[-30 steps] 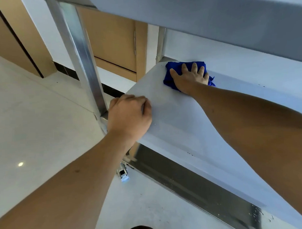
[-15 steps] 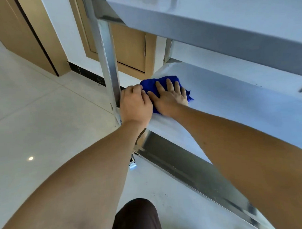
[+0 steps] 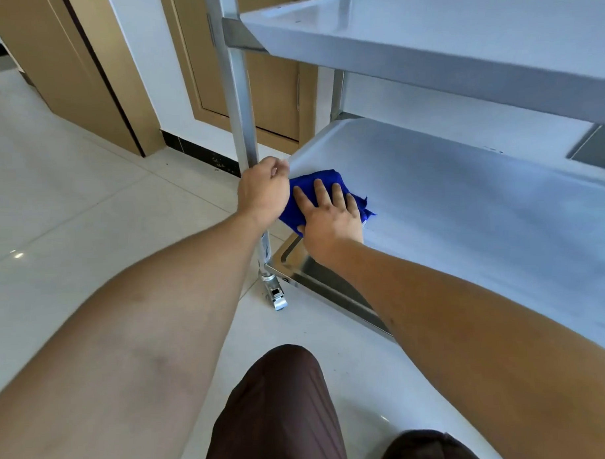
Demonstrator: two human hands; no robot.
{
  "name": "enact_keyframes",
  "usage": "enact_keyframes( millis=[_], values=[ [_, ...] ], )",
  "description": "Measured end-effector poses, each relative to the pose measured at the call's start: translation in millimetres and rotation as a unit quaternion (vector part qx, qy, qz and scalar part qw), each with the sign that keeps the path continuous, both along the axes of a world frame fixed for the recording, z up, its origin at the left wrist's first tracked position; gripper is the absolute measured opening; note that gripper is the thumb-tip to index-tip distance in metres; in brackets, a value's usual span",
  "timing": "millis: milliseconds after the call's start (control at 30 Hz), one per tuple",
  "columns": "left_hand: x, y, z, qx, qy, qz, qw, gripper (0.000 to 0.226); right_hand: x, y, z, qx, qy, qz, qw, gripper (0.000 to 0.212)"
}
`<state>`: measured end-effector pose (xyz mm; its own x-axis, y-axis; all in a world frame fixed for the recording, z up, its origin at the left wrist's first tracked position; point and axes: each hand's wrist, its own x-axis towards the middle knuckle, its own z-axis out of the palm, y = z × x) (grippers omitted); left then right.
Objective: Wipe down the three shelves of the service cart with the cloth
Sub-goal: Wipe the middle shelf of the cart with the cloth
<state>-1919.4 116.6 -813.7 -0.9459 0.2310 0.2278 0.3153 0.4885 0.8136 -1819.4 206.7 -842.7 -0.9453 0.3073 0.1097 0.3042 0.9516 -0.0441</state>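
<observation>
A: Where is the cloth (image 3: 322, 189) now?

B: It is at the near left corner of the middle shelf (image 3: 464, 203), just beside the upright post (image 3: 242, 104) of the cart. The right hand (image 3: 328, 216) lies flat on it, fingers straight and a little spread, pressing it down on the steel.

A: And the left hand (image 3: 264, 193)?

B: It is curled around the post at the height of this shelf. I think it holds the cart steady, which is sensible because the cart stands on a caster (image 3: 276, 295) and could roll under the push.

A: How should this step be done well?

B: I would keep the palm flat so the whole cloth touches the surface, and push it right into the corner and along the raised rim, where dirt usually collects. Then long overlapping strokes toward the right, not short random ones. Part of the shelf to the right looks streaky, so it probably needs another pass.

A: What remains?

B: I judge the bottom shelf (image 3: 316, 273) is not yet wiped; whether the top shelf (image 3: 424, 29) is done, I cannot tell.
</observation>
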Motion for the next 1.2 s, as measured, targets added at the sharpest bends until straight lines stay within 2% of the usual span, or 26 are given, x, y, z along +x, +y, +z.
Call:
enact_keyframes(
  millis=[67,167,333,467,600,733,900,967,1133,1200],
  values=[
    [14.3,-11.9,-9.2,-0.026,0.074,0.037,0.996,0.029,4.9,-2.7,-2.4,0.009,0.011,0.007,1.0,0.084],
    [31.3,-27.9,-23.8,-0.033,0.1,0.049,0.993,0.028,14.4,-1.8,-5.8,0.022,0.02,0.027,0.999,0.088],
    [58.7,-33.5,-42.4,-0.094,0.154,-0.032,0.983,0.022,37.0,10.1,-3.6,0.01,0.021,0.04,0.999,0.083],
    [82.4,-2.6,-39.7,-0.148,0.158,-0.047,0.975,0.007,78.4,30.7,-8.9,0.026,0.036,0.025,0.999,0.084],
    [118.2,34.4,-38.5,-0.159,0.17,-0.058,0.971,0.011,130.8,53.2,-17.4,0.068,0.058,0.0,0.996,0.087],
    [162.5,59.6,-46.1,-0.175,0.239,-0.135,0.945,0.01,185.1,79.7,-25.6,0.087,0.078,-0.025,0.993,0.088],
    [213.8,91.4,-59.8,-0.157,0.315,-0.186,0.917,0.009,250.7,110.1,-36.0,0.098,0.129,-0.048,0.986,0.081],
    [232.5,104.7,-69.3,-0.115,0.322,-0.2,0.918,0.011,271.5,119.8,-40.7,0.101,0.154,-0.057,0.981,0.076],
    [269.4,125.7,-98.6,-0.045,0.322,-0.157,0.933,0.018,304.2,142.8,-49.4,0.138,0.202,-0.046,0.969,0.064],
    [280.4,130.2,-110.7,-0.035,0.318,-0.187,0.929,0.026,318.6,153.0,-56.8,0.15,0.225,-0.049,0.962,0.062]
  ],
)
